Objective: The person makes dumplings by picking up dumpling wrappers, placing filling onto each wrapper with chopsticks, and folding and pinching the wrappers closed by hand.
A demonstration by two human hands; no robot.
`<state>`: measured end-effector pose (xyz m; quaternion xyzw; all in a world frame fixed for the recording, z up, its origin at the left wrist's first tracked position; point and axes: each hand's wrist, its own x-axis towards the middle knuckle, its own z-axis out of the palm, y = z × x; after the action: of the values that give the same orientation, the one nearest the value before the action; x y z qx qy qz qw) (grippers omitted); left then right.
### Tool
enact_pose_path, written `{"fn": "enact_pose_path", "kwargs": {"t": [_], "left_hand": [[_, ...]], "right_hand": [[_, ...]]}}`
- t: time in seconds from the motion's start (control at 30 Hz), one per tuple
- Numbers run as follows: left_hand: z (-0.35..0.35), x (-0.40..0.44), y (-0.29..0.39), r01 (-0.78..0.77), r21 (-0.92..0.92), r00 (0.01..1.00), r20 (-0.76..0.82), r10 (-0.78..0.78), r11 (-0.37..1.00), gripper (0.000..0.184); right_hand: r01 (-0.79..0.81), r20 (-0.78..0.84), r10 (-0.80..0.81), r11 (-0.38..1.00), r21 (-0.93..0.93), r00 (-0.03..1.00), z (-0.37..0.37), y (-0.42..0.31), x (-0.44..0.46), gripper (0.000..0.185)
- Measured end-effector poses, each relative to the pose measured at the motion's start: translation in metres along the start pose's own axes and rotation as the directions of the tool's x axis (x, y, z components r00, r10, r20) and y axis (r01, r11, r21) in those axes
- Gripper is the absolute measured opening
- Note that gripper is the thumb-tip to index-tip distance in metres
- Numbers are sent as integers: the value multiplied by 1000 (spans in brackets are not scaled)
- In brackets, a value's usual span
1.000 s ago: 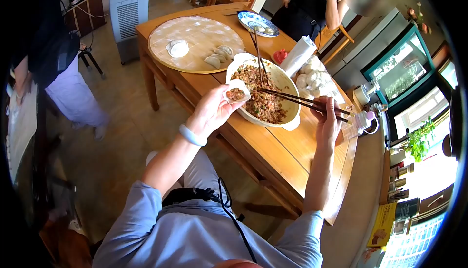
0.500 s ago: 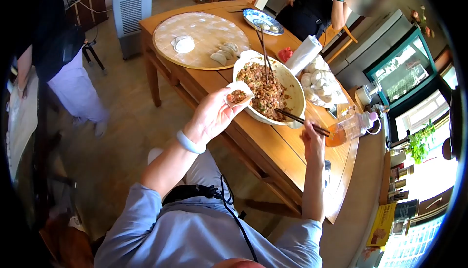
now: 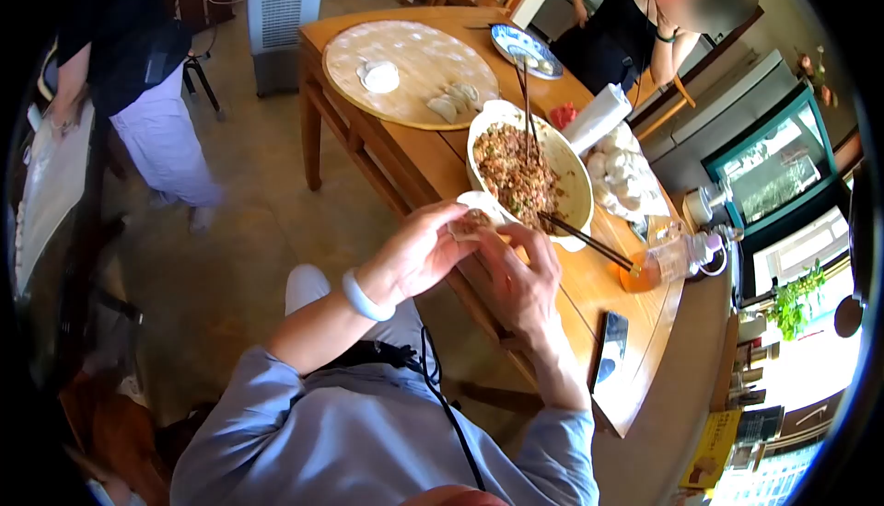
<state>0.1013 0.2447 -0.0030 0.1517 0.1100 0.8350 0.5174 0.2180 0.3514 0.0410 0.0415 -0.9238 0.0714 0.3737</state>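
My left hand holds a round dough wrapper with meat filling on it. My right hand is closed at the wrapper's near edge, its fingertips meeting those of my left hand. Just beyond is a white bowl of minced filling. One pair of chopsticks rests over the bowl's right rim, and another pair stands in the filling. On the round floured board lie a stack of wrappers and several folded dumplings.
A blue-patterned plate, a plastic roll, a bag of white pieces, a bottle and a phone are on the table. One person is behind it, another at the left.
My right hand has let go of the chopsticks, leaving them on the bowl, and has moved left to the wrapper. The phone now shows fully. The view has shifted.
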Motion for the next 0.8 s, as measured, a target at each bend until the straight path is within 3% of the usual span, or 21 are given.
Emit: {"fn": "enact_pose_path", "kwargs": {"t": [0.07, 0.17, 0.5, 0.7, 0.8], "left_hand": [[-3, -6, 3, -11, 28, 998, -60, 13, 1000, 32], [-6, -10, 8, 20, 62, 998, 55, -23, 998, 33], [-6, -16, 5, 117, 279, 993, -56, -105, 953, 29], [-20, -13, 1, 148, 247, 989, -42, -142, 958, 25], [-24, -14, 1, 156, 226, 988, -60, -146, 962, 25]], "right_hand": [[65, 7, -65, 998, 18, 998, 6, 1, 2, 28], [63, 1, -63, 998, 1, 998, 10, 3, -1, 27], [27, 9, -28, 996, 81, 1000, 19, 6, 1, 16], [-118, 135, 90, 969, 216, 987, 17, 1, 12, 14], [-90, 134, 64, 976, 198, 989, 20, 5, 11, 12]]}}
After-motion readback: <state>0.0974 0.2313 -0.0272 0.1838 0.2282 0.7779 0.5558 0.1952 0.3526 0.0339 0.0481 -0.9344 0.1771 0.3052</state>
